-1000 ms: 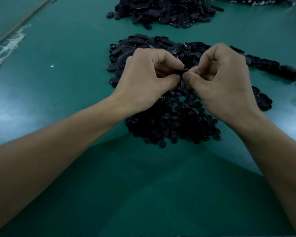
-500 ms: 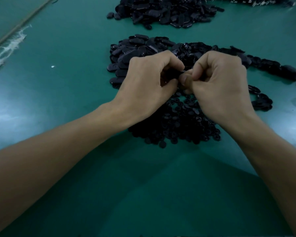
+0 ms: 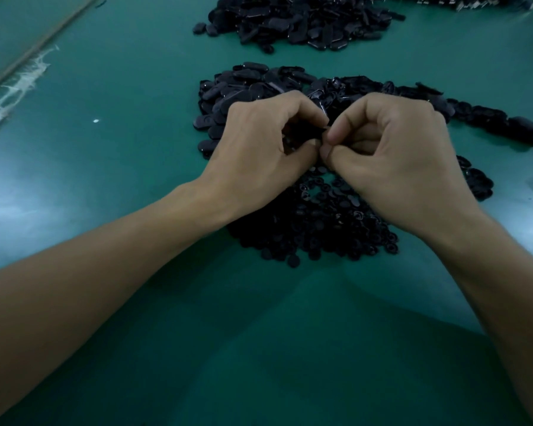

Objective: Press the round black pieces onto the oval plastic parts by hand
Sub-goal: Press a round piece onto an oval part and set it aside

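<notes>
Black oval part (image 3: 302, 133) sat pinched between curled left hand (image 3: 268, 142) and right hand (image 3: 391, 155), above round pieces heap (image 3: 320, 229) (pressed piece itself hidden). Beyond lay oval parts pile (image 3: 253, 87) on table (image 3: 105, 179); far heap (image 3: 299, 20) looked finished. Much left.

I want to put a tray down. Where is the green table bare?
Bare: left of the oval parts, up to the white frayed strip; also the near side, below the round black pieces. Crowded: centre, under left hand and right hand; the right, where oval parts trail.
</notes>
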`<control>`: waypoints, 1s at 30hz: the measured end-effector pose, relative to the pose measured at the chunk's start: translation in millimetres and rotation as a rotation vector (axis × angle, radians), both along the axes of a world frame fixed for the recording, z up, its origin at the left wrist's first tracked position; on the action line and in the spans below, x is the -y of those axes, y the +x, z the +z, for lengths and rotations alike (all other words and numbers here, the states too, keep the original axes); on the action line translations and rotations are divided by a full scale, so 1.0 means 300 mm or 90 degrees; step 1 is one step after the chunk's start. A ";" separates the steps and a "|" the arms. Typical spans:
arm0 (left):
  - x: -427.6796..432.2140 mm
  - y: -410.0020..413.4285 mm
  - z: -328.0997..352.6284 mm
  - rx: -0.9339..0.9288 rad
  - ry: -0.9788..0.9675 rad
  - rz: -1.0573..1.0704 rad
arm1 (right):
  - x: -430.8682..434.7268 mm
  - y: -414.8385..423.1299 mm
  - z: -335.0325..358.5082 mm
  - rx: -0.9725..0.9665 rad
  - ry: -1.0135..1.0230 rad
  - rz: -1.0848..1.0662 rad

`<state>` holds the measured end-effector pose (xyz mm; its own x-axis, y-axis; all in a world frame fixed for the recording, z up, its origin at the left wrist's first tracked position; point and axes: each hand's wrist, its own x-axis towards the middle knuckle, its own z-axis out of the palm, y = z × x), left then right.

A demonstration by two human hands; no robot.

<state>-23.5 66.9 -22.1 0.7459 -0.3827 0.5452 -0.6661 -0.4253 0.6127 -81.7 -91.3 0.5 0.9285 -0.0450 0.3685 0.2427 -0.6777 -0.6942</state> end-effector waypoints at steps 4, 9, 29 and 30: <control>-0.005 0.007 -0.004 -0.014 0.009 0.007 | -0.005 -0.003 0.002 -0.020 0.004 0.017; -0.009 0.015 -0.009 -0.013 0.027 0.028 | -0.011 -0.001 -0.010 -0.077 0.045 0.071; -0.010 0.035 0.005 -0.292 -0.152 -0.110 | 0.084 0.048 -0.037 -0.042 0.097 0.055; -0.010 0.035 0.005 -0.302 -0.157 -0.112 | 0.084 0.048 -0.038 -0.042 0.097 0.056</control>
